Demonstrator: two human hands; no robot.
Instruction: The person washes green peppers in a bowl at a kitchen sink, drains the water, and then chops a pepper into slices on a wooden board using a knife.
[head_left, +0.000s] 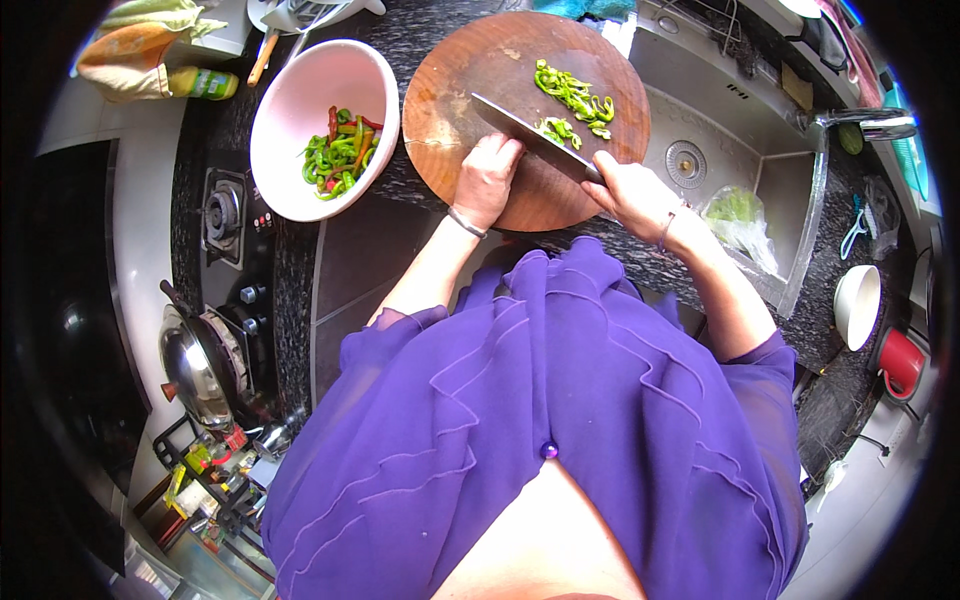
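Observation:
My right hand (634, 193) grips the handle of a kitchen knife (534, 136). The blade reaches up and left across a round wooden cutting board (446, 82). Close against the near side of the blade, my left hand (484, 178) rests on the board with its fingers curled; anything under the fingertips is hidden. Beyond the blade lie sliced green peppers (574, 90), with a smaller group of slices (559, 131) right beside the steel. To the left of the board stands a white bowl (315, 75) containing green and red pepper pieces (341, 154).
Right of the board is a steel sink (772, 180) with a faucet (870, 124) and a plastic bag of greens (739, 221). A white bowl (856, 307) and red mug (900, 364) stand further right. A gas burner (223, 212) and lidded pan (195, 367) are at left.

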